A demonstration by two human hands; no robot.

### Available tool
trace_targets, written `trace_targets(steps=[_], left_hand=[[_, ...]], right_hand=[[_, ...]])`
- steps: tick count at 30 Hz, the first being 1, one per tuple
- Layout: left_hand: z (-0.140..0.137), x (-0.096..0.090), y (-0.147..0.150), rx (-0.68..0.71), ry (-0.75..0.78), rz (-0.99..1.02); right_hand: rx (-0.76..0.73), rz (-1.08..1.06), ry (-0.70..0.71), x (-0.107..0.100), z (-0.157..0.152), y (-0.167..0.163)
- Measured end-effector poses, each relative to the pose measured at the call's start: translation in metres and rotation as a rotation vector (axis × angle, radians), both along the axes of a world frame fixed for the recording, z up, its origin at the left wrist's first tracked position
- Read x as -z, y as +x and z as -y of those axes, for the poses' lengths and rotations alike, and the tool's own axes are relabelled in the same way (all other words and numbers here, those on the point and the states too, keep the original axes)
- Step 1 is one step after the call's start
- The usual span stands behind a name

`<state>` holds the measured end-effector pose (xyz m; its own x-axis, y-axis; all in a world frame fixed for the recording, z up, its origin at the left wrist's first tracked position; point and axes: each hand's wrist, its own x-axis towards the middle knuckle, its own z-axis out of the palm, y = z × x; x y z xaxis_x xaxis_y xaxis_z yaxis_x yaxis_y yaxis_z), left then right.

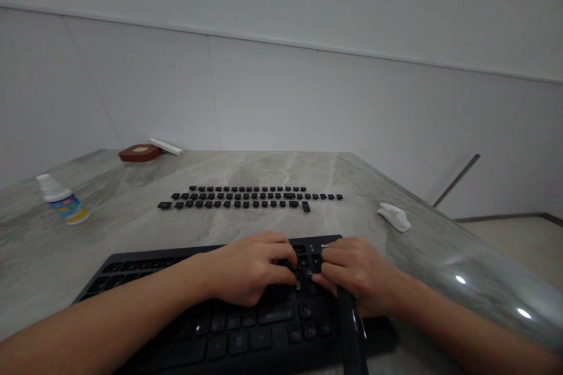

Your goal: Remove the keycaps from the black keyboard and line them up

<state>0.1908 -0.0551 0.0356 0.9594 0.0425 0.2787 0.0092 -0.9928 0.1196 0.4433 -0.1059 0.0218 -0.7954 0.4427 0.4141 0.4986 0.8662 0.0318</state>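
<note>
A black keyboard (240, 341) lies in front of me, with keycaps off along its upper rows and in place on its lower rows. My left hand (253, 269) reaches over its right part, fingers curled, thumb and index tips close together at the key sockets; whatever is between them is too dark to make out. Opposite it, my right hand (352, 272) is closed around a slim black-handled tool (352, 334). The handle points back toward me, and the working end is at the sockets beside my left fingertips, mostly hidden by my fingers.
Loose black keycaps (237, 196) lie in rows behind the keyboard on the grey marbled table (246, 167). A white spray bottle (64, 199) stands left. At the back left are a red-brown box (139, 153) and a white bar (166, 146). A crumpled white tissue (394, 217) lies right.
</note>
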Motion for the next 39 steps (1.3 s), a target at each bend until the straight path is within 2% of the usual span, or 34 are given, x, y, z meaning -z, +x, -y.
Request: trace_targets(steps=[2,5,7,10,14,17,19,24,28,31,33,34,39], left_hand=[[0.0,0.0,0.0,0.0,-0.003,0.001],[0.0,0.001,0.0,-0.004,-0.015,-0.003],[0.0,0.001,-0.001,-0.012,-0.022,-0.007],[0.0,0.0,-0.001,-0.024,-0.016,-0.001],[0.003,-0.004,0.0,-0.032,-0.025,-0.021],[0.006,-0.006,0.003,-0.073,-0.04,-0.044],[0.008,-0.007,0.004,-0.103,-0.061,-0.04],[0.007,-0.006,0.003,-0.159,-0.107,-0.045],[0.005,-0.005,0.003,-0.153,-0.082,-0.044],[0.005,-0.004,0.002,-0.144,-0.081,-0.035],[0.004,-0.003,0.002,-0.137,-0.075,-0.03],[0.004,-0.003,0.002,-0.136,-0.072,-0.028],[0.005,-0.004,0.002,-0.138,-0.073,-0.03]], right_hand=[[0.102,-0.047,-0.105,0.003,0.004,-0.005],[0.382,-0.167,-0.396,0.006,0.007,-0.014],[0.516,-0.218,-0.567,0.005,0.008,-0.019],[0.574,-0.288,-0.732,-0.001,0.006,-0.023],[0.605,-0.483,-0.826,-0.005,-0.002,-0.019],[0.617,-0.593,-0.839,-0.002,-0.006,-0.009],[0.536,-0.563,-0.788,0.002,-0.006,-0.005],[0.218,-0.319,-0.425,0.011,0.001,-0.007],[0.142,-0.204,-0.147,0.009,0.004,-0.01],[0.131,-0.103,-0.045,0.006,0.006,-0.01],[0.183,-0.077,-0.083,0.005,0.007,-0.011],[0.233,-0.084,-0.146,0.005,0.007,-0.011],[0.516,-0.179,-0.627,-0.003,0.004,-0.019]])
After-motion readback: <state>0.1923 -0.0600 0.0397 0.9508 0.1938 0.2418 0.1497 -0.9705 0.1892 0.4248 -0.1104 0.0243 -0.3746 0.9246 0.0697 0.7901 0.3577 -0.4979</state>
